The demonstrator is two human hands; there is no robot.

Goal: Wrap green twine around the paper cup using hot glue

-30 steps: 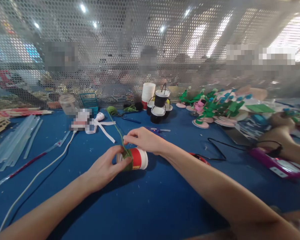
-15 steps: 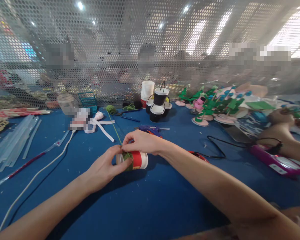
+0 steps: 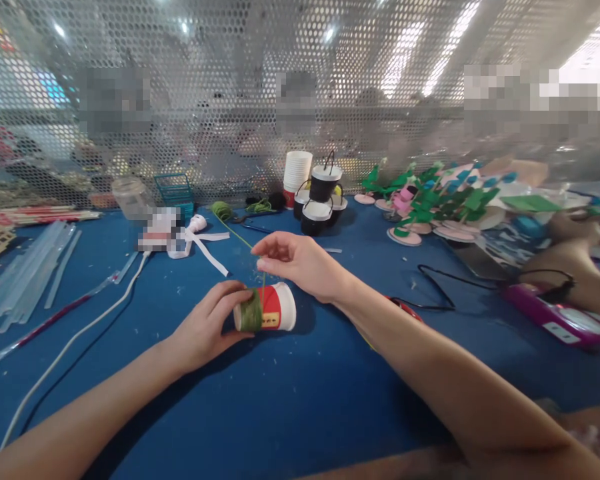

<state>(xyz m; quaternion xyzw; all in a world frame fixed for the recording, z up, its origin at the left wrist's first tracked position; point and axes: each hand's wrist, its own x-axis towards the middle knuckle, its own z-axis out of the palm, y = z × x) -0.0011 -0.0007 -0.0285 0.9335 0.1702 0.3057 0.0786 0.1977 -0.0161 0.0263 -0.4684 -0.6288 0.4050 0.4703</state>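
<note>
My left hand [image 3: 215, 319] grips a paper cup [image 3: 285, 307] lying on its side, fingers above and thumb below its narrow end. The cup is red with a white rim, and green yarn [image 3: 251, 313] is wound round its base end. Above the cup, my right hand [image 3: 300, 263] pinches the yarn strand between thumb and forefinger. From the pinch the strand drops to the cup and also runs back to a green yarn ball [image 3: 223, 211] at the rear of the table.
Black cups with handles [image 3: 317, 217] and a white cup stack [image 3: 297, 172] stand at the back. Green paper plants [image 3: 423, 213] are to the right. A purple power strip [image 3: 555, 320] lies near another person's arm [image 3: 575, 267]. Glue sticks [image 3: 30, 277] and a white cable [image 3: 105, 317] lie left.
My right hand has lifted away from the cup, up and to the right, drawing the yarn with it. More of the wound yarn and the cup's red side now shows.
</note>
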